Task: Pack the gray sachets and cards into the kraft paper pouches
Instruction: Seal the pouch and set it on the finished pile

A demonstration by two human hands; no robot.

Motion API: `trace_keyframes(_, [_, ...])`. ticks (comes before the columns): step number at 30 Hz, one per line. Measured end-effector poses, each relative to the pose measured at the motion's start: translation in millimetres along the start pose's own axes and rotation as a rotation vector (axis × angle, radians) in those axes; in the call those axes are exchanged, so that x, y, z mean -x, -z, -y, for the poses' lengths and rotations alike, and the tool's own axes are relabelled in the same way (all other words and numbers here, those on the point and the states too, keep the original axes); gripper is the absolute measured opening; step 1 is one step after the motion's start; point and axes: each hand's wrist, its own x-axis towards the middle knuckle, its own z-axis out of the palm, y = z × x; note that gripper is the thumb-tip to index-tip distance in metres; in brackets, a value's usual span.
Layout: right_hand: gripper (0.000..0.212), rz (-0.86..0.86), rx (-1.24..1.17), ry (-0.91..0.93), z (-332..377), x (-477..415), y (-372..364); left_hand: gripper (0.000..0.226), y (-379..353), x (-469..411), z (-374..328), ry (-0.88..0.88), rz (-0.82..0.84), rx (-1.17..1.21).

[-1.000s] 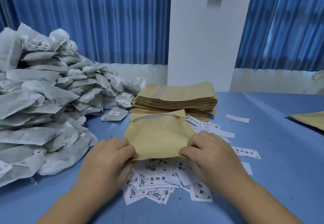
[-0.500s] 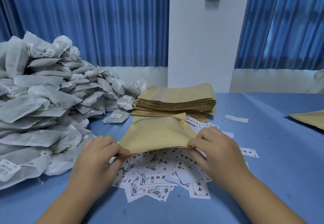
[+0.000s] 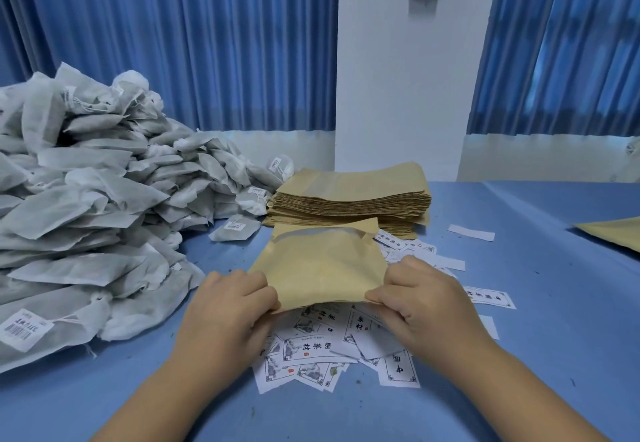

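Blue table under gray sachets; blue curtains, white pillar behind.

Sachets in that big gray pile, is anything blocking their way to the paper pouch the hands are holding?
Nothing visible does. The gray sachet pile lies left of the kraft pouch, with only bare blue table between. The left hand and right hand pinch the pouch's near edge.

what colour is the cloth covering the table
Blue; the table cloth shows plainly in the head view, the only one.
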Motion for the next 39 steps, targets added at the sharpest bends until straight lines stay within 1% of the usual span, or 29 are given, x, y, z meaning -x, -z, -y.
trace_keyframes(2, [0.015, 0.014, 0.002, -0.001, 2, 0, -1, 0.013, 1, 1, 0, 0.020, 0.022, 0.001])
trace_keyframes(4, [0.022, 0.016, 0.019, -0.007, 2, 2, -2, 0.011, 1, 2, -2, 0.031, 0.038, -0.008])
trace_keyframes(6, [0.018, 0.008, 0.026, -0.004, 4, 2, -2, 0.007, 1, 1, -5, 0.023, 0.044, 0.009])
trace_keyframes(8, [0.015, 0.016, 0.024, 0.015, 6, 1, -3, 0.008, -1, 1, -7, -0.007, 0.039, 0.023])
trace_keyframes(10, [0.025, 0.055, -0.030, -0.018, 8, 1, -3, 0.009, -2, 0, -8, 0.004, 0.023, 0.031])
trace_keyframes(11, [0.030, 0.073, -0.126, -0.095, 9, 1, -2, 0.009, -3, 1, -8, 0.033, 0.007, 0.050])
trace_keyframes(13, [0.032, 0.087, -0.448, -0.368, 12, 0, 1, 0.013, -3, 2, -6, 0.102, -0.030, 0.097])
trace_keyframes(14, [0.035, 0.051, -0.575, -0.512, 13, -1, 1, 0.018, -2, 2, -5, 0.126, -0.039, 0.119])
trace_keyframes(16, [0.045, -0.029, -0.689, -0.774, 11, -4, 2, 0.023, -2, 3, -5, 0.145, -0.055, 0.145])
trace_keyframes(17, [0.046, -0.009, -0.745, -0.887, 8, -4, 2, 0.023, -2, 3, -5, 0.147, -0.053, 0.154])
trace_keyframes(18, [0.042, 0.072, -0.825, -0.984, 6, -5, 2, 0.022, -2, 3, -7, 0.147, -0.042, 0.167])
trace_keyframes(20, [0.029, 0.249, -1.077, -1.089, 7, -7, 2, 0.012, -3, 3, -7, 0.107, -0.007, 0.239])
trace_keyframes(21, [0.031, 0.286, -1.212, -1.106, 10, -8, 0, 0.003, -4, 4, -6, 0.075, 0.022, 0.274])
trace_keyframes(22, [0.038, 0.283, -1.322, -1.107, 12, -8, 0, 0.011, -5, 5, -4, 0.065, 0.069, 0.299])
trace_keyframes(23, [0.047, 0.267, -1.376, -1.103, 13, -8, -3, 0.023, -7, 7, 0, 0.070, 0.120, 0.312])
trace_keyframes(25, [0.059, 0.212, -1.333, -1.124, 11, -6, -8, 0.042, -7, 9, 8, 0.142, 0.179, 0.286])
trace_keyframes(26, [0.060, 0.181, -1.258, -1.143, 10, -6, -8, 0.044, -5, 10, 12, 0.176, 0.174, 0.253])
trace_keyframes(28, [0.056, 0.128, -1.149, -1.144, 6, -6, -7, 0.040, -2, 11, 20, 0.221, 0.102, 0.202])
trace_keyframes(30, [0.051, 0.100, -1.096, -1.108, 4, -5, -3, 0.034, 0, 10, 25, 0.243, 0.032, 0.186])
trace_keyframes(33, [0.047, 0.085, -0.987, -1.029, 4, -5, -1, 0.010, -2, 9, 24, 0.189, -0.047, 0.135])
trace_keyframes(34, [0.046, 0.082, -0.951, -1.006, 4, -4, 0, 0.006, -2, 9, 23, 0.191, -0.065, 0.128])
trace_keyframes(38, [0.046, 0.070, -0.833, -0.879, 5, 1, 0, 0.005, -4, 8, 21, 0.190, -0.133, 0.123])
trace_keyframes(39, [0.046, 0.074, -0.805, -0.845, 6, 2, 1, 0.005, -5, 7, 19, 0.213, -0.152, 0.148])
